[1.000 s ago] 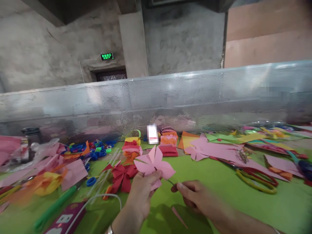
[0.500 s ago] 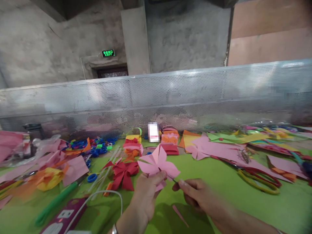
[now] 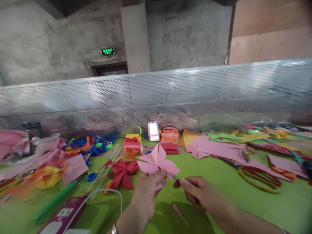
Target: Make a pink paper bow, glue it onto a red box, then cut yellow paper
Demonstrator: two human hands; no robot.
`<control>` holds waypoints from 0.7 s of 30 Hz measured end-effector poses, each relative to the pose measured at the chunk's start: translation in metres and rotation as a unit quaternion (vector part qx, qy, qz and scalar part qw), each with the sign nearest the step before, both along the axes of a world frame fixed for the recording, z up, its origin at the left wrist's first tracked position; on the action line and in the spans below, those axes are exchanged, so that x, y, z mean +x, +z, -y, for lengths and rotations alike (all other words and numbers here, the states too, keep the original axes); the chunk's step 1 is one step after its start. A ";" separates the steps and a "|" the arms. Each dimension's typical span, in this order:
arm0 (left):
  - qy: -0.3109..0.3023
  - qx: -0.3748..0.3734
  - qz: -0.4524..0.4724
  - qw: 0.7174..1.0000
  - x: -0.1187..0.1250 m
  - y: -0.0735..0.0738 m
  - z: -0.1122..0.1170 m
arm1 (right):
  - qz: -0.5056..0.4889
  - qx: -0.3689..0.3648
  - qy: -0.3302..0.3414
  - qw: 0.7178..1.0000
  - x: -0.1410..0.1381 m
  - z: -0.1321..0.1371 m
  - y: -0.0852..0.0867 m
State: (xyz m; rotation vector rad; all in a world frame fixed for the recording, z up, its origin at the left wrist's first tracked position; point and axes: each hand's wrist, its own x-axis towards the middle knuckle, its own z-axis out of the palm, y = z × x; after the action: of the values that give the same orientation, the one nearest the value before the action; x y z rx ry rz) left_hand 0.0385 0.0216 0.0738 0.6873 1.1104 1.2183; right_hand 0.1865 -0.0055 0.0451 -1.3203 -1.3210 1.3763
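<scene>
My left hand [image 3: 148, 191] is closed on a pink paper flower [image 3: 156, 161] with broad pointed petals, thumb over its lower middle. My right hand [image 3: 195, 189] is closed to the right of it, pinching a thin dark rod-like piece [image 3: 175, 178] whose tip reaches the flower's right lower petals. The fingers hide most of that piece, so I cannot tell its kind. Below the hands a narrow pink paper strip [image 3: 180, 214] lies on the green table [image 3: 219, 208]. A red paper flower [image 3: 124, 173] rests left of my left hand.
Scissors with yellow and red handles [image 3: 259, 182] lie at right on pink paper [image 3: 226, 151]. At left are a green glue gun [image 3: 56, 201], a purple power strip [image 3: 64, 214] with a white cable, and blue rings [image 3: 92, 176]. A perforated metal panel [image 3: 195, 94] stands behind.
Both hands keep their grips and nearly the same place. The whole view has shifted very slightly.
</scene>
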 end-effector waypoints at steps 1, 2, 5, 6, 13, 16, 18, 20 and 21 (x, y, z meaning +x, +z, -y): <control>-0.003 0.002 -0.001 1.000 0.000 0.000 0.000 | -0.001 0.003 0.001 1.000 0.001 0.000 0.000; -0.007 0.004 -0.002 1.000 0.000 0.001 0.000 | -0.002 0.005 0.005 1.000 0.001 -0.001 0.000; -0.019 0.012 -0.003 1.000 0.000 0.002 0.000 | -0.004 0.005 0.014 1.000 0.002 -0.002 -0.002; -0.020 0.013 -0.004 1.000 0.000 0.002 0.000 | -0.003 0.003 0.013 1.000 0.002 -0.002 -0.002; -0.013 0.011 -0.004 1.000 0.000 -0.001 -0.001 | 0.005 -0.004 0.009 1.000 0.001 -0.001 -0.004; -0.016 0.007 -0.009 1.000 0.001 -0.001 -0.001 | 0.008 -0.007 0.007 1.000 0.001 0.000 -0.003; -0.016 0.000 -0.015 1.000 0.001 0.000 0.000 | 0.007 -0.008 0.007 1.000 0.001 0.001 -0.002; -0.016 -0.005 -0.019 1.000 0.001 0.001 0.001 | 0.006 -0.008 0.006 1.000 0.001 0.001 -0.001; -0.020 -0.005 -0.018 1.000 0.001 0.001 0.001 | 0.005 -0.007 0.004 1.000 0.001 0.001 -0.001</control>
State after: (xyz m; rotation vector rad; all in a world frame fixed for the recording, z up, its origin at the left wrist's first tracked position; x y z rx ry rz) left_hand 0.0398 0.0208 0.0751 0.7240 1.1273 1.1705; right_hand 0.1872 -0.0064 0.0438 -1.3342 -1.3265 1.3887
